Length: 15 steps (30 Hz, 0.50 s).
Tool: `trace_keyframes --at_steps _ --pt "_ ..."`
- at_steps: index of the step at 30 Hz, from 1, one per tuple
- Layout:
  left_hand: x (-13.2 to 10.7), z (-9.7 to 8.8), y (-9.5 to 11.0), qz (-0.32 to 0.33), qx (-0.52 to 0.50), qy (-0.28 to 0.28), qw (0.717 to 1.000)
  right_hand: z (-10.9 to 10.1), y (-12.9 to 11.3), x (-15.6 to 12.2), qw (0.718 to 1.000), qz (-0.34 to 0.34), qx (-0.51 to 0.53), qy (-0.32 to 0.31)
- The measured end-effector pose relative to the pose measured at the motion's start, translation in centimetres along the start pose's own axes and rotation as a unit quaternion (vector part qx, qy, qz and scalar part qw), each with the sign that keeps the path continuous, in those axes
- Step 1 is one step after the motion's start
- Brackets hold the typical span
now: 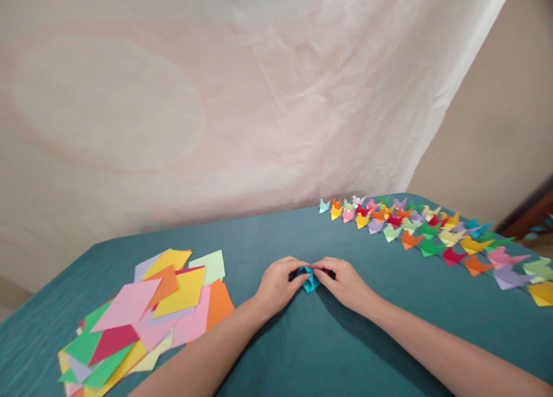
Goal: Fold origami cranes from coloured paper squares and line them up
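Head view: a small bit of folded blue paper (310, 283) is pinched from both sides, the left part gripped by the thumb and fingers of the left hand (280, 284), the right part by those of the right hand (343, 282). It's held around mid-table, well in from the far edge of the table (268, 241). Loose colored sheets (138, 307) are piled messily toward the left edge, and loads of little paper birds (430, 230) are lined up around the far right corner.
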<state>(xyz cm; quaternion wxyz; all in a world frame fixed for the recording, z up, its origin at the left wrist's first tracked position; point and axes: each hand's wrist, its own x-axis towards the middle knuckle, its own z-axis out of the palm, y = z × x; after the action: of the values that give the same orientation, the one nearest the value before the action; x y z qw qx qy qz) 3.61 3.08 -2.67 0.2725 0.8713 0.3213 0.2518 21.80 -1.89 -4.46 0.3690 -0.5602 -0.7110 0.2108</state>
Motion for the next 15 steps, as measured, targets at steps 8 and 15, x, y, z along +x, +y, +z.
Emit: trace_keyframes --at_steps 8,15 --pt "-0.16 0.34 -0.09 -0.054 -0.067 0.058 0.995 -0.07 -0.14 0.02 1.000 0.006 -0.011 0.000" --pt "-0.22 0.30 -0.06 -0.030 -0.029 0.100 0.994 -0.07 -0.27 0.03 1.000 0.013 -0.014 -0.003"
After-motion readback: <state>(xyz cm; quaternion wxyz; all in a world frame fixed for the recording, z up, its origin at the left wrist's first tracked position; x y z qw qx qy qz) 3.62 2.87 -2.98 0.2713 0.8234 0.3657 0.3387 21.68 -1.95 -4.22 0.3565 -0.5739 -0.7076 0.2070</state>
